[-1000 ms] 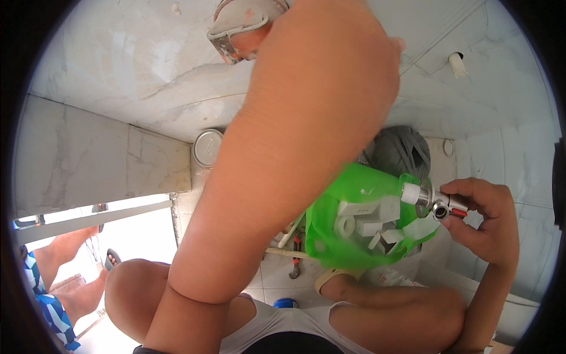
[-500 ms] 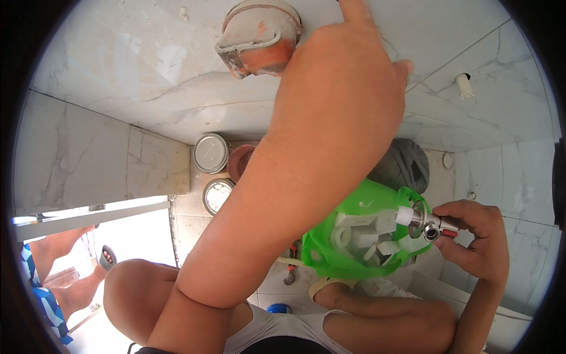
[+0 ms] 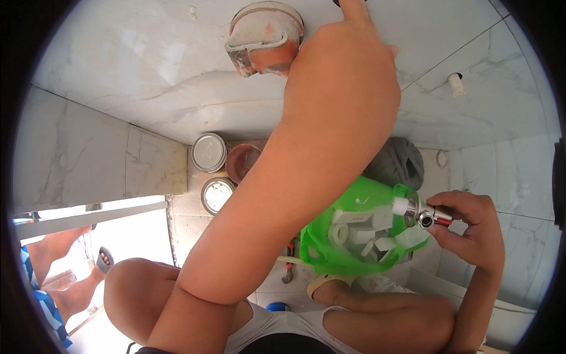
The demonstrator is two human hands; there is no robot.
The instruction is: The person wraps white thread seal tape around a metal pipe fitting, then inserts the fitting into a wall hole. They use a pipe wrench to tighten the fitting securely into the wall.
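Note:
My right hand [image 3: 471, 230] grips a chrome angle valve [image 3: 425, 219] with a red handle between thumb and fingers. The valve has a round chrome flange, and its threaded end is covered in white. It is held above the right side of a green plastic bag [image 3: 312, 245], which contains white boxes [image 3: 377, 221] and a white ring-shaped piece. My left arm crosses the view, and my left hand [image 3: 348, 62] is up by the tiled wall. One finger stretches upward and the thumb sticks out to the side; the other fingers are hidden. I see nothing held in it.
An orange, mortar-crusted pipe [image 3: 268, 47] juts from the wall. A white pipe stub [image 3: 456, 85] is at the right. Lidded cans [image 3: 209, 152], a reddish bucket [image 3: 240, 162], a dark bag [image 3: 404, 165] and a red-handled wrench [image 3: 288, 271] stand or lie below. Another person's legs [image 3: 73, 295] show at left.
My right hand and the valve have shifted slightly up and left. The left hand's thumb has drawn in a little; its finger still points upward. The whole view has shifted slightly.

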